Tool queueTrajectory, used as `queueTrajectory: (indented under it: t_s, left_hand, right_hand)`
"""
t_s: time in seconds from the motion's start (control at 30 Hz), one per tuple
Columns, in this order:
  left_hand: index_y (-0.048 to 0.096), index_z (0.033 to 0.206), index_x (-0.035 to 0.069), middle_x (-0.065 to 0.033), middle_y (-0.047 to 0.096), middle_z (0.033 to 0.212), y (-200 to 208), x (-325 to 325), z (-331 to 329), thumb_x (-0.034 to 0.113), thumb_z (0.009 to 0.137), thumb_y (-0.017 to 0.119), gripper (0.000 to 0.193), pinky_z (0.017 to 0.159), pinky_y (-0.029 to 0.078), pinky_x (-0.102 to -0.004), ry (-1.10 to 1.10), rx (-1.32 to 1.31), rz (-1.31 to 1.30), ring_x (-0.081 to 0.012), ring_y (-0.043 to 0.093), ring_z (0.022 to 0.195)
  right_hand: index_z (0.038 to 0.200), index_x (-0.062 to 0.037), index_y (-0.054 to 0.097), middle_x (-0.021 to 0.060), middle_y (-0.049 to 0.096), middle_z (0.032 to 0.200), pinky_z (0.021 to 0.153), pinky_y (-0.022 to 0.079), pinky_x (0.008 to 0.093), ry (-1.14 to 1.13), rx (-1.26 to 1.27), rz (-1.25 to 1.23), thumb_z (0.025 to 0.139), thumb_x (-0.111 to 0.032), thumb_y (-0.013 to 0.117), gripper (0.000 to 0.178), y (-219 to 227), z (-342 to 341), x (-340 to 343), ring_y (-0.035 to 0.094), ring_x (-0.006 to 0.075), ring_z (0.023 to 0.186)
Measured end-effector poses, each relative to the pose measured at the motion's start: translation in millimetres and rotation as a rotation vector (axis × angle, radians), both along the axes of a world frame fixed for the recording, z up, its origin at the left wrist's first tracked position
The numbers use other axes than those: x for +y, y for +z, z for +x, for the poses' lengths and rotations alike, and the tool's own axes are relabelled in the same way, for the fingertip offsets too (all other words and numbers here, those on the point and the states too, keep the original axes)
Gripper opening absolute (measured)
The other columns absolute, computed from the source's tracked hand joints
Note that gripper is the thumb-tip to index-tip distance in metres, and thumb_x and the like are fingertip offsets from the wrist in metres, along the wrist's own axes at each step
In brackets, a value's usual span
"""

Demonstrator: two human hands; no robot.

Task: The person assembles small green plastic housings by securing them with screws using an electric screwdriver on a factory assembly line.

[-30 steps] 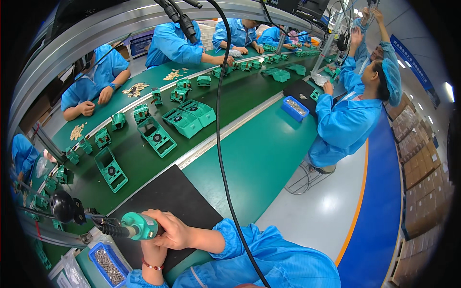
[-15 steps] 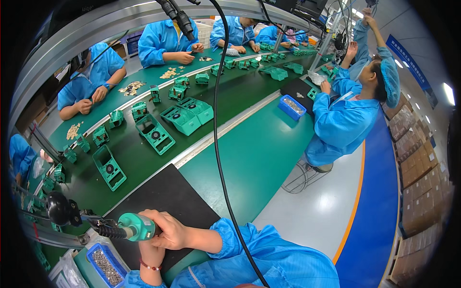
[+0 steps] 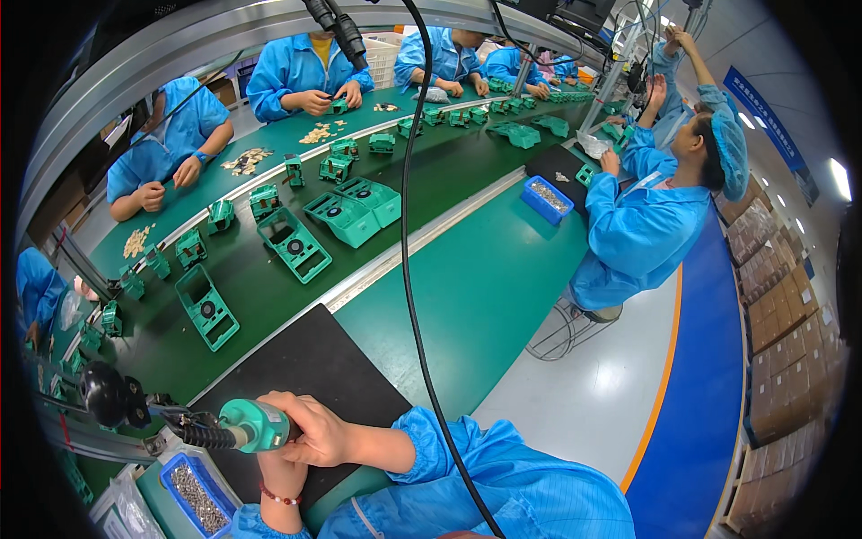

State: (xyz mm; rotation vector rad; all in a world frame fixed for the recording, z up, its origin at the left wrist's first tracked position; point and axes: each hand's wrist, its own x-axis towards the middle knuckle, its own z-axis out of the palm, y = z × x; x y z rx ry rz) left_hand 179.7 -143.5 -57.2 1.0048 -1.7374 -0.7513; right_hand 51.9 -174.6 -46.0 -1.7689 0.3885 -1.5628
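right hand: my right hand (image 3: 314,431) is wrapped around the green grip of the electric screwdriver (image 3: 238,425), fingers (image 3: 289,406) closed tight on it, tool lying level and pointing to my left.
left hand: my left hand (image 3: 280,476) sits just under the right one, wrist with a red bracelet showing; cannot tell whether its fingers are curled on anything, the right hand covers them.
change: over the last second the screwdriver has stayed put in front of my chest, same level angle, same grip. Only my head has tipped, so the line looks shifted in view. No part has come under the tip.
meaning: I read this as a hold between cycles, tool ready, nothing being fastened right now.
tool tip: black nose of the screwdriver ends just beside a black knob (image 3: 106,393) on the rail at my left.
screws: blue tray (image 3: 196,496) of small screws directly below the tool, near my left hand.
mat: black mat (image 3: 301,377) on the green worktop (image 3: 485,287) behind my hands, bare.
parts: green housings (image 3: 292,242) lie on the dark belt, well apart from my hands.
cable: black cable (image 3: 406,225) hangs down across the view.
others: people in blue coats work along both sides of the line.
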Motion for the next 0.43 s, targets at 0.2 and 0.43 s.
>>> queueTrajectory:
  t_s: [0.2,0.43]
  left_hand:
    - [0.061,0.108,-0.001,-0.0101,0.064,0.097,-5.4,2.8,7.5,0.007,0.087,0.065,0.022,0.075,0.051,-0.036,0.003,-0.032,0.015,-0.0236,0.065,0.087]
    - [0.062,0.105,-0.002,-0.0104,0.066,0.093,-2.6,5.1,7.5,0.014,0.088,0.065,0.024,0.075,0.053,-0.037,0.007,0.045,0.028,-0.025,0.067,0.085]
  right_hand:
    - [0.134,0.0063,0.045,0.0202,0.063,0.107,0.077,0.053,0.0412,0.012,0.001,-0.001,0.097,-0.055,0.061,0.074,0.1,3.4,-0.2,0.066,0.0359,0.09]
    - [0.136,0.0057,0.043,0.02,0.063,0.11,0.078,0.053,0.0408,0.021,0.007,0.026,0.098,-0.055,0.06,0.074,-3.3,7.3,0.2,0.066,0.0343,0.092]
